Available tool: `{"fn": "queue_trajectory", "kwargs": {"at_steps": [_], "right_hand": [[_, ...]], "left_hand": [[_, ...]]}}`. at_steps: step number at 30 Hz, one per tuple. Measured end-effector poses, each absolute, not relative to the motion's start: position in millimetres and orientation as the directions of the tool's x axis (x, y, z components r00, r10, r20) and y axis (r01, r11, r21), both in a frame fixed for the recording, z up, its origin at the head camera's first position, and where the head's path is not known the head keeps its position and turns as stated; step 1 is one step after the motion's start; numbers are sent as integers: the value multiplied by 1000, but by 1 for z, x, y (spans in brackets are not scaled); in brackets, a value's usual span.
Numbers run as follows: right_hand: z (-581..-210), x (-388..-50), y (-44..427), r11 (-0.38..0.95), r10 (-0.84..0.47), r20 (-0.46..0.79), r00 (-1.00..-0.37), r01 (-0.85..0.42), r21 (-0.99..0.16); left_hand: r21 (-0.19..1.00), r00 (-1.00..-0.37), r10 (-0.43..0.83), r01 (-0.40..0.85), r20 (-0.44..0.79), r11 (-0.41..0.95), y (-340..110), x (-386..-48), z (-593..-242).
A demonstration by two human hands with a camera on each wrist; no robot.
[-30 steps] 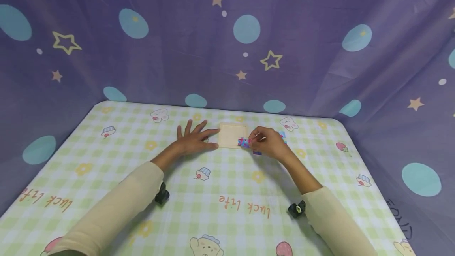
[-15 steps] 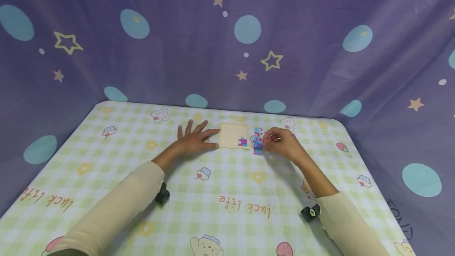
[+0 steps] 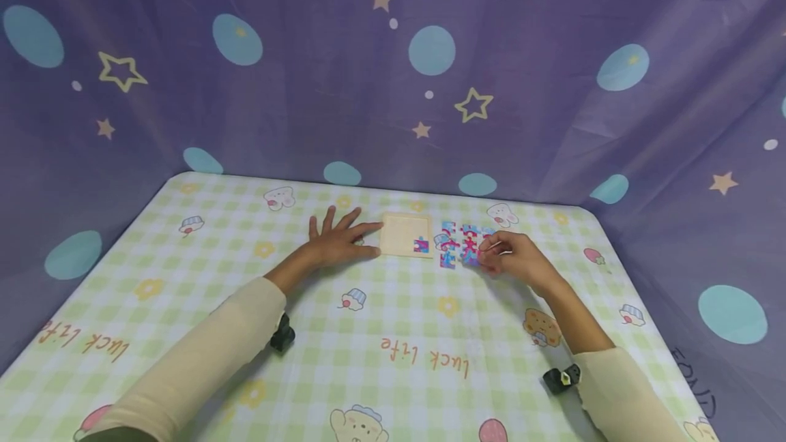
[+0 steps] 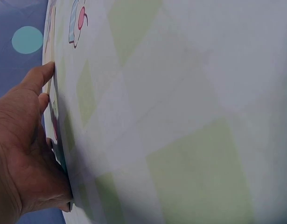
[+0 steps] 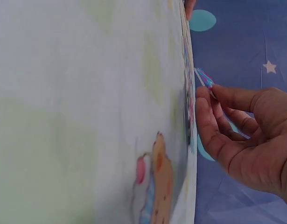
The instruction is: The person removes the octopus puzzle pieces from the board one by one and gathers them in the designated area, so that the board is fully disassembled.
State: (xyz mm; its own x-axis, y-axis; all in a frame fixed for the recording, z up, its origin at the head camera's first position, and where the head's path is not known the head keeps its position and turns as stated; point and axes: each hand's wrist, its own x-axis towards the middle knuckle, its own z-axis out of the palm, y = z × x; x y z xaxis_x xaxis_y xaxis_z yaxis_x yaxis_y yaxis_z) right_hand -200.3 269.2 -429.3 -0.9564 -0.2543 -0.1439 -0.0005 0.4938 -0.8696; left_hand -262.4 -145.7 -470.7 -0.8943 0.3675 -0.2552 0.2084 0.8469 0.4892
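My left hand (image 3: 336,243) lies with spread fingers on the tablecloth, its thumb and index fingertip touching the left side of a shallow, light wooden puzzle tray (image 3: 399,230). One pink-and-blue jigsaw piece (image 3: 421,245) sits in the tray's lower right corner. To the right of the tray, several jigsaw pieces (image 3: 448,260) are laid out in columns on the cloth. Over the right side of them, my right hand (image 3: 516,258) pinches a jigsaw piece (image 5: 206,79) between thumb and fingertips; the right wrist view shows it tilted, edge up. That hand hides some of the pieces.
A green-checked tablecloth (image 3: 393,312) with printed cartoons covers the table. Behind and at the sides hangs a purple curtain (image 3: 344,67) with stars and dots. Each wrist wears a small black device (image 3: 561,379).
My right hand has moved right, from the tray's lower right corner to the loose pieces, leaving one piece in the tray. It now pinches another piece. The left hand has stayed put.
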Motion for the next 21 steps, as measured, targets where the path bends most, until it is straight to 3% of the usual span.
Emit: {"fn": "queue_trajectory", "kwargs": {"at_steps": [7,21], "right_hand": [[-437,-200,273,487,-275,-234,-933,75,-870],[-439,-205,259,545,-293,-242,-925,47,-837]], "left_hand": [[487,-895,361,200,-262,850,-146,-265,-474],[488,-892,363,198,-269,850,-146,-265,-474]]}}
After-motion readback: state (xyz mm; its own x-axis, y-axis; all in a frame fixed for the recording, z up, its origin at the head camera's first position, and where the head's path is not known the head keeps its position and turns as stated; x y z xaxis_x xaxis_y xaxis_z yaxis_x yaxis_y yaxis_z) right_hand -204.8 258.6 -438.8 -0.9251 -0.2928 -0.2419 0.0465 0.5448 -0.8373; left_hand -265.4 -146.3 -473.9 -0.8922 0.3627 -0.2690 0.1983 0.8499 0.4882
